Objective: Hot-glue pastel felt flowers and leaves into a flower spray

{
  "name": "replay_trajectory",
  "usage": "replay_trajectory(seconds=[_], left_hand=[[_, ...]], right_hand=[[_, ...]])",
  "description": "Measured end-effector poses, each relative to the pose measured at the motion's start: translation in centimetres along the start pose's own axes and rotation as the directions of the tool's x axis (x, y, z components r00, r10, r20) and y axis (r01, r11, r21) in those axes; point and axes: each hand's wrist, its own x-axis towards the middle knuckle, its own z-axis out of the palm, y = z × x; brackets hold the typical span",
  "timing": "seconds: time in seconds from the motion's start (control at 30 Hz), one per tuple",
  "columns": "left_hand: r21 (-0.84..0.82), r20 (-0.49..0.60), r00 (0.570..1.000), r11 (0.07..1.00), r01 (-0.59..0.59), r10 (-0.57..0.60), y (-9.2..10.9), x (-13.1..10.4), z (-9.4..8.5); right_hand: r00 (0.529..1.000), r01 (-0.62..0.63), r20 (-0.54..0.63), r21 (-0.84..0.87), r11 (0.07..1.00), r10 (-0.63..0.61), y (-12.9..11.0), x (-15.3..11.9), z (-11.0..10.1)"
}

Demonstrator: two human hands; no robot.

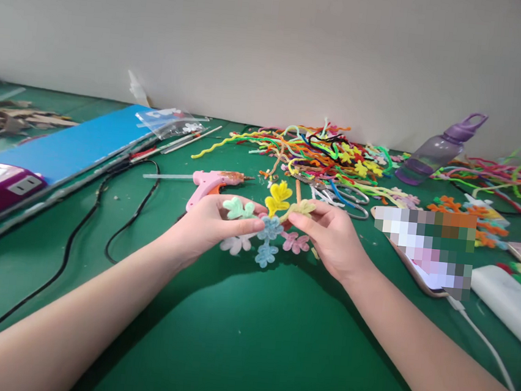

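left of and beyond the upper blue flower [271,227], a pink glue gun [208,185] is set on the green tabletop [247,335], its nozzle pointed right. just left of that flower, the thumb and fingers of the left hand [207,218] are clamped on the flower bunch [270,232], which is held over the tabletop. its fuzzy blooms are shaped with rounded, looped petals. a mint green flower [238,207] is seen left of the upper blue flower, and a white flower [236,245] to its lower left, partly shaded. the upper blue flower itself, coloured soft sky blue, is matched by a lower blue flower [265,255] directly below it. above it, a bright yellow flower [278,199] is raised, its petals plump. to its upper right, a pale yellow flower [303,207] is pinched between the thumb and fingers of the right hand [333,236]; to its lower right, a dusty pink flower [296,242] is shown. how the stems are joined cannot be told.
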Motion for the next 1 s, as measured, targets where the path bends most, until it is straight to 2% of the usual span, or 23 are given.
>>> replay_trajectory(seconds=[0.17, 0.3, 0.4, 0.7, 1.0], left_hand=[[0.088, 0.031, 0.999, 0.996, 0.015, -0.017, -0.53, 0.06, -0.23], [0.022, 0.068, 0.998, 1.0, 0.008, -0.009, -0.96, 0.29, -0.37], [-0.003, 0.083, 0.996, 1.0, -0.019, 0.019, -1.02, 0.45, -0.35], [-0.097, 0.088, 0.995, 0.995, -0.037, 0.045, -0.65, 0.16, 0.05], [-0.038, 0.069, 0.995, 0.997, -0.068, 0.07, -0.62, 0.16, -0.06]], right_hand=[[0.996, -0.079, 0.029, -0.008, 0.997, 0.079, -0.26, -0.34, 0.37], [0.999, -0.035, -0.032, 0.084, 0.996, 0.038, -0.24, -0.24, 0.53], [1.0, 0.008, -0.028, 0.129, 0.992, -0.005, -0.08, -0.17, 0.53], [0.994, 0.028, 0.1, 0.084, 0.996, -0.037, 0.01, -0.4, 0.28], [0.993, 0.05, 0.099, 0.061, 0.997, -0.056, 0.07, -0.38, 0.26]])
